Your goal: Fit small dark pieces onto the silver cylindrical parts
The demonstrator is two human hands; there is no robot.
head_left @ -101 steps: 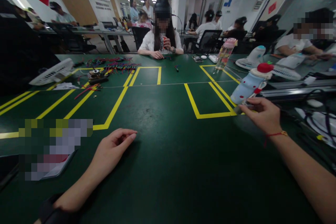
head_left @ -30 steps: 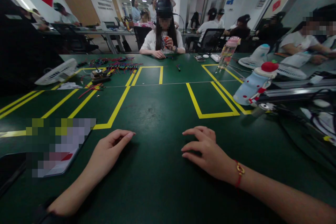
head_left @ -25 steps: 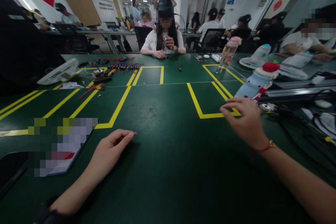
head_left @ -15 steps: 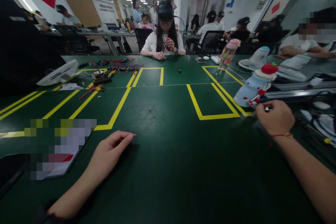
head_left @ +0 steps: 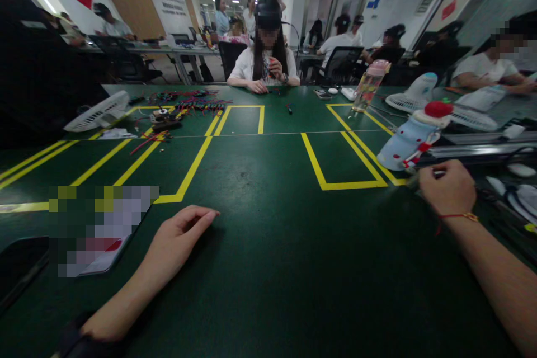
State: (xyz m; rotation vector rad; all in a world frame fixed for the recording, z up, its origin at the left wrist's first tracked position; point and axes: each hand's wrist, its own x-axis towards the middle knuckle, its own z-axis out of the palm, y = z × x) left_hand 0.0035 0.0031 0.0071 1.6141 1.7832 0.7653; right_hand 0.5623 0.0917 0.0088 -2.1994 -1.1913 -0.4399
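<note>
My left hand (head_left: 178,239) lies palm down on the green table (head_left: 268,246), fingers loosely curved, holding nothing. My right hand (head_left: 445,187), with a red cord bracelet at the wrist, is at the right side of the table. Its fingers are curled around a small metal part (head_left: 437,174), which is mostly hidden. Just beyond that hand leans a pale blue bottle (head_left: 406,140) with a red cap, beside a yellow taped rectangle (head_left: 335,184).
A blurred flat item (head_left: 98,229) lies at the near left. Two white fans (head_left: 98,114) (head_left: 419,95) flank the table. Coloured wires (head_left: 193,105) lie at the far left, and a pink-lidded bottle (head_left: 369,86) stands at the far right. A person (head_left: 268,64) sits opposite; cables trail at the right edge.
My right hand left the table in front of me, swung right past the yellow rectangle and closed on the small metal part beside the blue bottle. The left hand stayed put.
</note>
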